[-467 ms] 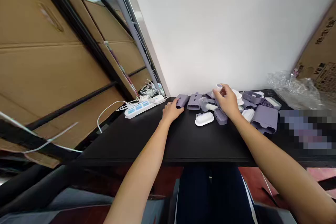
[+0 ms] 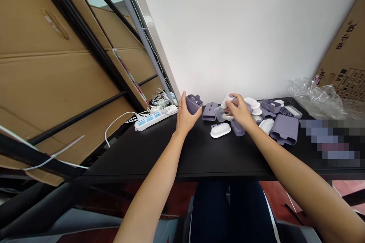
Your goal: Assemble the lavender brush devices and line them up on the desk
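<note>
White wall [image 2: 234,34] backs a black worktop [image 2: 159,152], with brown cartons [image 2: 42,91] on a rack beyond its left edge and a printed cardboard box [image 2: 342,57] by the far right corner. Near the far left corner, the left hand [image 2: 186,117] grips a purple holder [image 2: 194,104], thumb on the near side, its mouth facing up; whether its base touches the worktop, I cannot tell. Beside the hand, a white power strip [image 2: 152,119] runs along the left edge.

Toward the middle of the far edge, the right hand [image 2: 238,112] pinches a white cylindrical piece [image 2: 226,102], tilted, above a clear cup [image 2: 219,114]. Just left of that cup lies a second purple holder [image 2: 210,111]. Nearer the front edge sit a white oval brush [image 2: 220,130] and, to its right, a purple oval part [image 2: 237,127]. Right of the hand, white brush heads [image 2: 252,103], a purple tray [image 2: 270,106] and 1 large purple holder [image 2: 285,130] crowd together. Clear plastic wrap [image 2: 319,98] covers the far right corner.
</note>
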`<state>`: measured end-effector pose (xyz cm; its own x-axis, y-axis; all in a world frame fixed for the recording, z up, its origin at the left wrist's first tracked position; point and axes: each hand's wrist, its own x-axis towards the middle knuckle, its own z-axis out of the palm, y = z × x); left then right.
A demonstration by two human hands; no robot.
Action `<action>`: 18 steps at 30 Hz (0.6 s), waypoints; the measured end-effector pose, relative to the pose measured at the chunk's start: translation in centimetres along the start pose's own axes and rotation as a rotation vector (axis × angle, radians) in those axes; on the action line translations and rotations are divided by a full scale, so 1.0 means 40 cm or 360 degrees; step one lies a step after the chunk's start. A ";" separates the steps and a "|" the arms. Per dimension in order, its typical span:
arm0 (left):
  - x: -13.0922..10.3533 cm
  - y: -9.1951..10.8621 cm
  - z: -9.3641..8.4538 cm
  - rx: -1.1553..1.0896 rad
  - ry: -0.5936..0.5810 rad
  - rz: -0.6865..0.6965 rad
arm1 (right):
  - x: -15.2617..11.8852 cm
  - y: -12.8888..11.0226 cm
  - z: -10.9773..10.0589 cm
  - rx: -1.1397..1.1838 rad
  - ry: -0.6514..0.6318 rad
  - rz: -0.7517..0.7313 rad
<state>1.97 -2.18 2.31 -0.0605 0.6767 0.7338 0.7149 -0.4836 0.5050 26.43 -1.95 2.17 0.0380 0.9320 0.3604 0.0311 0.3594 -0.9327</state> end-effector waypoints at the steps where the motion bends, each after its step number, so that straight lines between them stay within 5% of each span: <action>1: -0.003 0.005 0.004 -0.0004 -0.0042 0.0069 | -0.002 -0.005 0.005 0.0052 -0.0010 0.0041; 5: -0.015 0.022 0.021 0.0069 -0.0132 0.0303 | -0.007 -0.023 0.012 0.0246 0.0001 0.0123; 10: -0.028 0.044 0.025 0.0007 -0.0228 0.0333 | -0.014 -0.041 0.008 0.0317 -0.0030 0.0117; 13: -0.025 0.048 0.022 -0.0372 -0.0126 0.0039 | -0.019 -0.045 0.010 0.0252 -0.0036 0.0175; 18: 0.010 0.045 0.021 -0.1518 0.0312 -0.0852 | -0.035 -0.039 0.031 0.0280 -0.0209 0.0170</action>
<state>3.84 -2.31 3.13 -0.3705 0.8671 0.3331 -0.2602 -0.4411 0.8589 25.09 -3.76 3.09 -0.0986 0.9591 0.2653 -0.1410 0.2504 -0.9578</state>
